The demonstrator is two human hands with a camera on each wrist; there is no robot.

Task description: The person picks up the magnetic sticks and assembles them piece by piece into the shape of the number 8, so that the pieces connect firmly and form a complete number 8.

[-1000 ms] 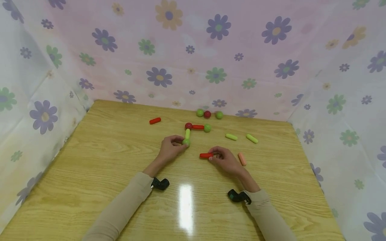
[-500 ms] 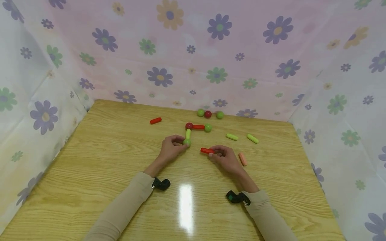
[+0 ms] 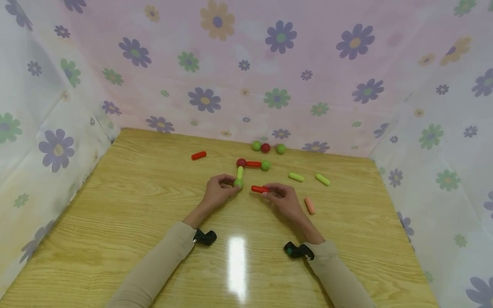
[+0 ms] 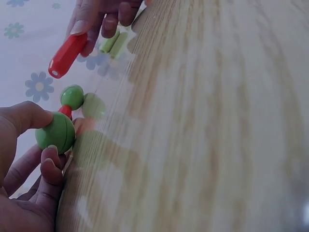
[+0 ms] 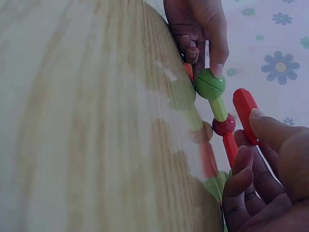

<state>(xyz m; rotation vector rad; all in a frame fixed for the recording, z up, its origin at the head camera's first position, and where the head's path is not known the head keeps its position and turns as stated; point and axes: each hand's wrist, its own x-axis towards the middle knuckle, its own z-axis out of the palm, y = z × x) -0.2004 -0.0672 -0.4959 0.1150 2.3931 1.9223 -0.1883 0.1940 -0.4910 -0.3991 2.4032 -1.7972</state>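
My left hand [image 3: 218,192] grips the near green ball [image 3: 238,184] between thumb and fingers. From that ball a yellow-green stick [image 3: 240,173] runs back to a dark red ball [image 3: 241,162], where a red stick [image 3: 253,164] leads right to another green ball [image 3: 265,165]. A loose red stick [image 3: 259,189] is pinched by one end in my right hand [image 3: 286,202], its free end pointing at the gripped ball with a gap between. In the right wrist view the pinched red stick [image 5: 245,115] is raised off the table, thumb on its side.
Two green balls and a dark red ball [image 3: 265,148] lie by the back edge. A red stick [image 3: 198,155] lies at the back left. On the right are two yellow-green sticks [image 3: 296,177] and an orange stick [image 3: 310,205]. Patterned cloth [image 3: 246,77] stands behind and at both sides.
My right hand has lifted the red stick and brought it back and left, closer to the near green ball. The left hand has kept its grip on that ball in place.
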